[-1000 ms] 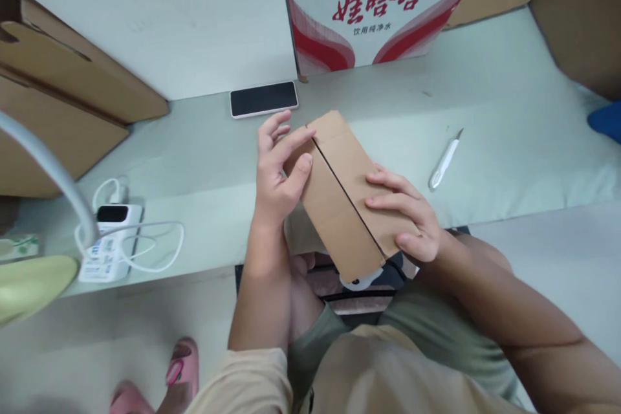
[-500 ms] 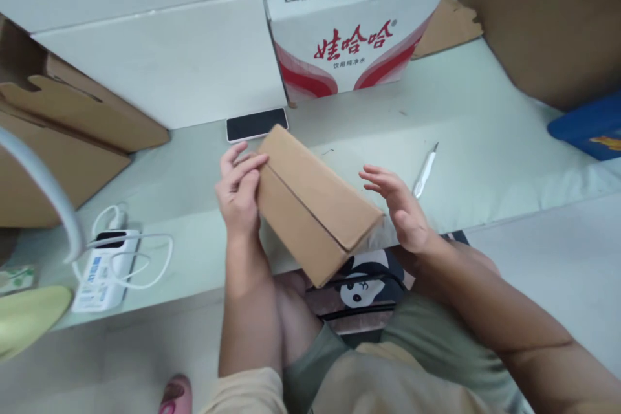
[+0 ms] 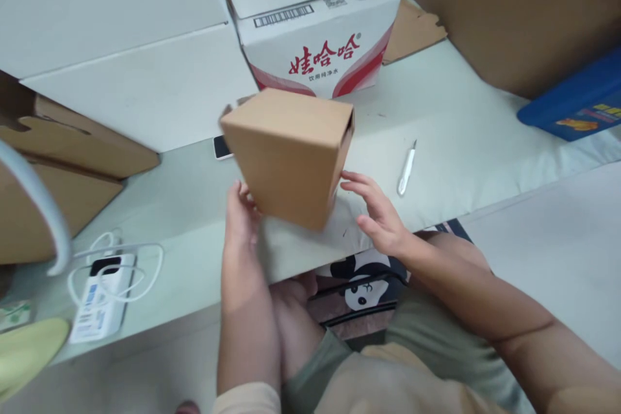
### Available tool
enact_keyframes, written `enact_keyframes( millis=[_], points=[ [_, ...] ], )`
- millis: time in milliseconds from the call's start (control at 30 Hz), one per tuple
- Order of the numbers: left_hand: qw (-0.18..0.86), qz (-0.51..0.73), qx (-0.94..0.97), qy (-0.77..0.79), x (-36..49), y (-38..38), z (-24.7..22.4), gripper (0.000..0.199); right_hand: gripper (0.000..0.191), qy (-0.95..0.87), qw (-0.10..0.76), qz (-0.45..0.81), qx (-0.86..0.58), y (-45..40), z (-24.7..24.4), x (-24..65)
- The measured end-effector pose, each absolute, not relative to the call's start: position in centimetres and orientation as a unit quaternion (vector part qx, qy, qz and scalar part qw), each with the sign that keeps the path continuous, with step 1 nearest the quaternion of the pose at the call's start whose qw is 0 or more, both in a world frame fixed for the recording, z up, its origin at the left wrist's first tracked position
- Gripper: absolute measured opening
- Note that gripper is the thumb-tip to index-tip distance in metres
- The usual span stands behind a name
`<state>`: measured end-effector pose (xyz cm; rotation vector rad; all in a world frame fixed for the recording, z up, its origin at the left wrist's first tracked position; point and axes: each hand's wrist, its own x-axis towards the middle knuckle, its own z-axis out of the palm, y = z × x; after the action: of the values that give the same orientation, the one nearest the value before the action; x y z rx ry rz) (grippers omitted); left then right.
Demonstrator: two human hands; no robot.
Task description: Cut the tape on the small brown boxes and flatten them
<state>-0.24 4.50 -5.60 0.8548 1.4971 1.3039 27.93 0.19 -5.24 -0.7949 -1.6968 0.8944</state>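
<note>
A small brown cardboard box is tilted up above the pale green table covering, slightly blurred. My left hand grips its lower left edge, with part of the fingers hidden behind the box. Beside the box's right side is my right hand, fingers spread and fingertips close to the cardboard; I cannot tell whether they touch it. A white craft knife lies to the right of that hand. Behind the box, a phone is partly covered from view.
White cartons and a red-and-white water carton line the back. A white power bank with a looped cable lies at left. At right are a large brown carton and a blue package. A panda-print seat shows below the table edge.
The cardboard box has been turned and raised, so another face now shows. My left hand has shifted down to its lower edge, and my right hand has come nearer its side.
</note>
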Motion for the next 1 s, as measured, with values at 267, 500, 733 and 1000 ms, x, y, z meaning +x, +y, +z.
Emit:
enact_keyframes(
  millis=[267, 500, 733, 1000],
  points=[
    [0.590, 0.419, 0.346, 0.597, 3.6, 3.8, -3.8, 0.073, 0.064, -0.745, 0.487, 0.284, -0.357, 0.8, -4.6, 28.7],
    [0.618, 0.451, 0.289, 0.575, 4.6, 3.6, -4.1, 0.064, 0.053, -0.745, 0.542, 0.192, -0.339, 0.3, -4.0, 29.1],
    [0.651, 0.349, 0.309, 0.600, 6.1, 2.8, -4.5, 0.052, 0.052, -0.781, 0.517, 0.143, -0.320, 0.4, -2.9, 29.3],
    [0.678, 0.253, 0.363, 0.587, 7.1, 2.8, -4.6, 0.044, 0.027, -0.736, 0.545, 0.197, -0.350, 1.1, -3.3, 30.2]
  ],
)
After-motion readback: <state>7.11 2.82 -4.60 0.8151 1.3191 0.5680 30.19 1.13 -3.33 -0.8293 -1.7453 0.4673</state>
